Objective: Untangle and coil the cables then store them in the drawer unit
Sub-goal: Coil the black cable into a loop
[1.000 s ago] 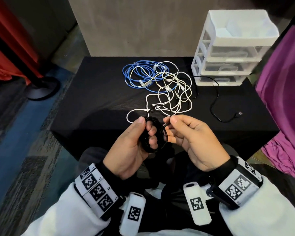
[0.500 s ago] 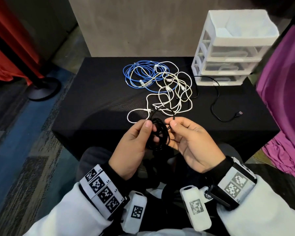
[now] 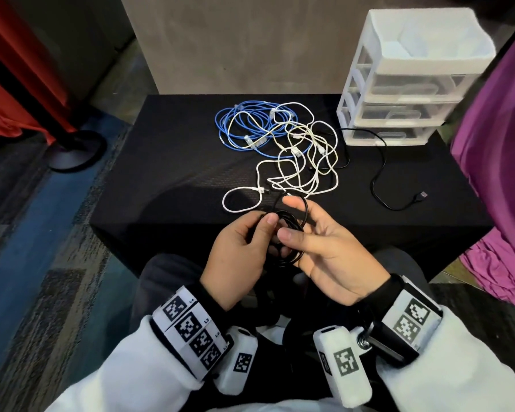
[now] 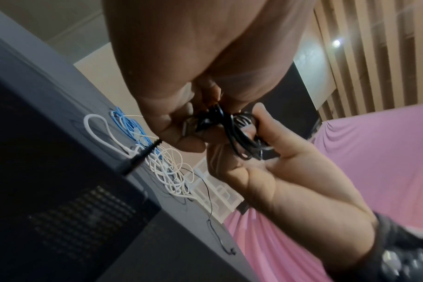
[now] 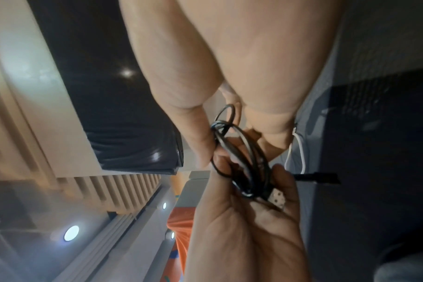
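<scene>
A coiled black cable (image 3: 292, 226) hangs between both hands above my lap, just short of the table's front edge. My left hand (image 3: 265, 233) grips its left side, thumb on top, with a USB plug (image 5: 277, 197) lying against the fingers. My right hand (image 3: 292, 218), palm turned up, pinches the right side of the coil (image 4: 242, 133) between thumb and fingers. On the black table (image 3: 167, 162) lie tangled white cables (image 3: 305, 162), a blue cable (image 3: 244, 129) and a loose black cable (image 3: 379, 179). The white drawer unit (image 3: 408, 84) stands at the back right with its drawers pushed in.
A purple cloth (image 3: 497, 162) hangs close to the table's right side. A red curtain (image 3: 9, 93) and a round stand base (image 3: 75, 150) are on the floor to the left. A beige wall panel (image 3: 235, 43) stands behind the table.
Both hands have lifted the black coil slightly toward the table edge. The right hand has turned palm up and shifted from pinching the cable end to holding the coil's side.
</scene>
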A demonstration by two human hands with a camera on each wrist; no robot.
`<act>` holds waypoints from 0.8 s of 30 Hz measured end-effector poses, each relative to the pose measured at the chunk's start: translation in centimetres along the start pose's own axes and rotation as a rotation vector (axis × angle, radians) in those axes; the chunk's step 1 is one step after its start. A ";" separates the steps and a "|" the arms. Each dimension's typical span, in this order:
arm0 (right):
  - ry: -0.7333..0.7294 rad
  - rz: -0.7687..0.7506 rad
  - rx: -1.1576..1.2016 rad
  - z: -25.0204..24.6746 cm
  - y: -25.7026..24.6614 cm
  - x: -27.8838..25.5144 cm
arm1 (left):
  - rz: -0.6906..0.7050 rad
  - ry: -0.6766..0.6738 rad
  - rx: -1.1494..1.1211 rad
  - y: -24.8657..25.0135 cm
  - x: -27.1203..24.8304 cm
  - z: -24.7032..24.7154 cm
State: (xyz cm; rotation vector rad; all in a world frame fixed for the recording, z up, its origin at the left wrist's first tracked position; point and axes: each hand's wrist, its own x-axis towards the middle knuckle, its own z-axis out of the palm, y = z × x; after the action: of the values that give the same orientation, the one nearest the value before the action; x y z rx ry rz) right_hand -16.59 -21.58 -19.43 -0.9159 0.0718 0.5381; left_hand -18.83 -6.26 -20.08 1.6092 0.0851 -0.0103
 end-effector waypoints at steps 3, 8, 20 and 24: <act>0.123 -0.134 -0.310 -0.6 0.4 0.5 | -0.033 0.077 -0.002 0.0 0.3 -0.2; 0.312 -0.454 -0.829 -0.8 0.2 0.3 | -0.036 0.276 -0.081 -0.3 1.0 -0.4; 0.174 -0.095 -0.420 0.6 0.3 1.2 | 0.221 0.226 0.102 0.2 0.6 -0.3; 0.038 -0.065 -0.217 0.0 -1.1 0.4 | 0.058 0.412 -0.037 -0.2 2.7 -2.4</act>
State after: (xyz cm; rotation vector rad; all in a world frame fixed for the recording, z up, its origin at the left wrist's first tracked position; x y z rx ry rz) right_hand -15.75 -21.89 -18.74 -1.1362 0.0185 0.4742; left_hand -16.30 -3.74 -20.37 1.5559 0.3549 0.3671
